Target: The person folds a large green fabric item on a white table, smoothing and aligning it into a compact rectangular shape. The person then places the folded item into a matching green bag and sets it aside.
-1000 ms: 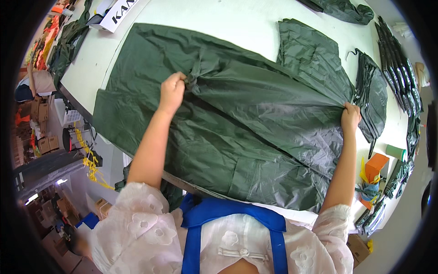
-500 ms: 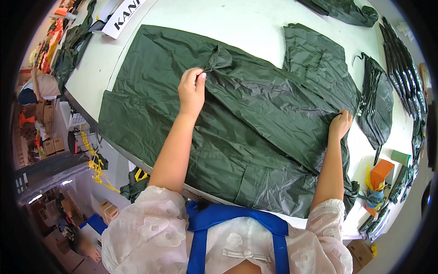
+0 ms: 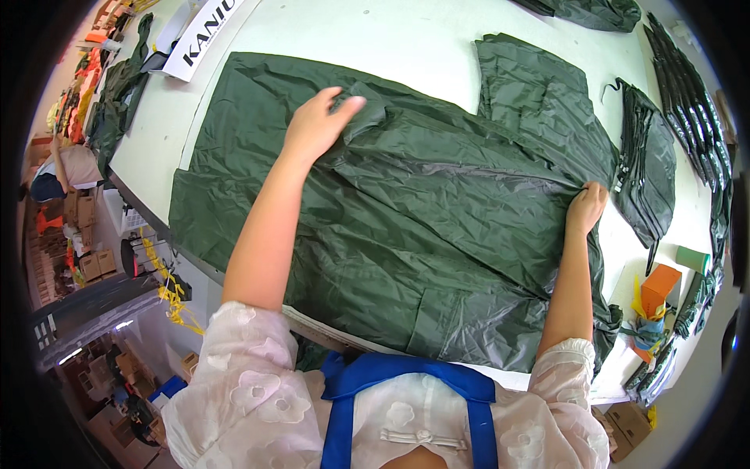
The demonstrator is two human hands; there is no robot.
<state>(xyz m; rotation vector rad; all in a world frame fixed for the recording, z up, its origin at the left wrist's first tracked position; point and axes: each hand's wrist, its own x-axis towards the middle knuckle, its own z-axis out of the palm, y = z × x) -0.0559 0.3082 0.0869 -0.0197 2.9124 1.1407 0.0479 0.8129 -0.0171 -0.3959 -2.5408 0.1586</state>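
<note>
A dark green raincoat (image 3: pixel 437 211) lies spread and wrinkled across the white table, with a square pocket showing on its near side. One sleeve lies along its middle, and the sleeve's end (image 3: pixel 367 121) is beside my left hand (image 3: pixel 316 125). That hand is open, thumb and fingers apart, just over the cloth. At the garment's right side, my right hand (image 3: pixel 587 207) pinches a gathered fold of the fabric. The fingertips there are partly hidden by the hand itself.
Behind the coat lies a folded dark green piece (image 3: pixel 535 78). Black-green pouches (image 3: pixel 644 168) and a stack of packed items (image 3: pixel 687 109) lie on the right, near an orange box (image 3: pixel 660 285). A lettered white sign (image 3: pixel 199 43) stands far left. Another person (image 3: pixel 70 168) bends beyond the table.
My left hand has let go of the sleeve end and moved left and away from me, its fingers spreading. The sleeve lies flatter. My right hand keeps its hold in nearly the same place.
</note>
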